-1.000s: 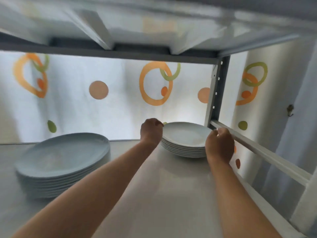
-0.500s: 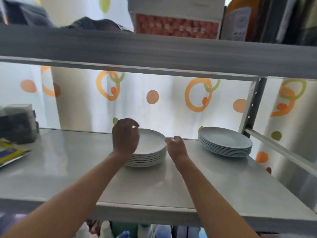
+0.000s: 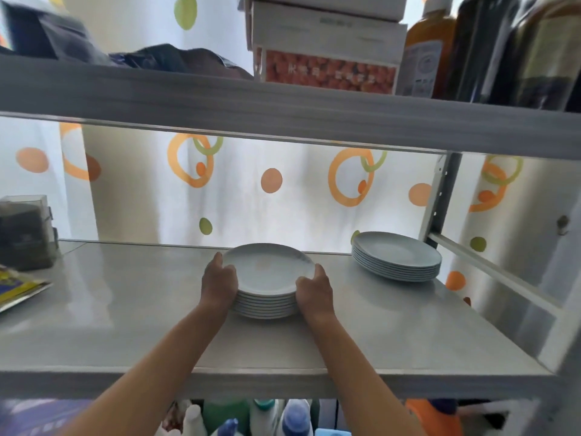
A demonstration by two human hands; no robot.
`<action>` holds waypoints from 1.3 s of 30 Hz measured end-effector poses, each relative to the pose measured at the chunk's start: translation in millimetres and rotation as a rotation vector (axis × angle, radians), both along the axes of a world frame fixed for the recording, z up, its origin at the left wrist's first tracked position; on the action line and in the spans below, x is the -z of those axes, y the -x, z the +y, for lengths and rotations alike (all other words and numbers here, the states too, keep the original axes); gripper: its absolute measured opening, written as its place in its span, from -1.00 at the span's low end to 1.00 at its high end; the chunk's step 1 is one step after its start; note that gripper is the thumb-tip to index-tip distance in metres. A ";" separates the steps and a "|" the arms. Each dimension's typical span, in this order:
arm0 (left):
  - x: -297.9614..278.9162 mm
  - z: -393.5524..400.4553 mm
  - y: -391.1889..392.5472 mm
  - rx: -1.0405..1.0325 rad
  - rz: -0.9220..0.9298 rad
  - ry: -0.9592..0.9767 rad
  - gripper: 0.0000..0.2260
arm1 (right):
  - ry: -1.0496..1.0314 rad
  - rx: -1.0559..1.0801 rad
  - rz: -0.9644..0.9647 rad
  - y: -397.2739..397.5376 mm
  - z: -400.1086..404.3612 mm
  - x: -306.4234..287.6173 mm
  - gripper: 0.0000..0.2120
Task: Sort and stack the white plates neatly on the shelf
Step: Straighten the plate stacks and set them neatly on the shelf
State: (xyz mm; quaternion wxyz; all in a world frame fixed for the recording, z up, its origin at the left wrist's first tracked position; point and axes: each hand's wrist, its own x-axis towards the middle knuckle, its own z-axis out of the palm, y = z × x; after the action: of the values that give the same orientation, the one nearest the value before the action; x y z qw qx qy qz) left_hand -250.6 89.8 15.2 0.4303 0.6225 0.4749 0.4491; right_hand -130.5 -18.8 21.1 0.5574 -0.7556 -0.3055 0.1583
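1. The white plates are plain, round and shallow, with a faint bluish cast in this light, and they sit on the grey shelf [image 3: 132,313] in two piles.
2. The middle stack of plates [image 3: 268,283] stands near the centre of the shelf; I count about eight rims, though the lower ones blur together.
3. The second stack [image 3: 396,257] sits well apart, towards the back right corner beside the metal upright [image 3: 438,196]; it also looks like about eight plates.
4. Two bare hands are at the middle stack: the left hand [image 3: 219,283] cups its left side and the right hand [image 3: 314,289] presses its right side, both gripping the pile.
5. The fingertips are hidden behind the plates.
6. On the far left a dark box [image 3: 25,231] and a yellow packet [image 3: 15,292] are cut off by the frame.
7. The upper shelf holds cartons [image 3: 328,42] and bottles [image 3: 490,48], their labels unreadable.
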 end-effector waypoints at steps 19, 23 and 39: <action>-2.6 10.9 -123.1 0.040 0.051 0.052 -0.55 | 0.086 0.229 0.129 -94.8 8.9 -9.2 -0.62; -2.8 36.2 -147.4 0.012 0.075 0.054 -0.58 | 0.077 0.326 0.145 -112.8 36.1 -7.7 -0.65; 7.3 55.2 -175.3 0.166 -0.188 0.063 -0.47 | -0.034 0.356 -0.094 -158.7 49.1 10.2 -0.79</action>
State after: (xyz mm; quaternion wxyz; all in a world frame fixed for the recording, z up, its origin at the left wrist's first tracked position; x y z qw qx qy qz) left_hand -75.3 145.0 7.8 0.5278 0.6012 0.3932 0.4533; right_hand 28.1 30.3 10.9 0.5744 -0.7948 -0.1954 0.0164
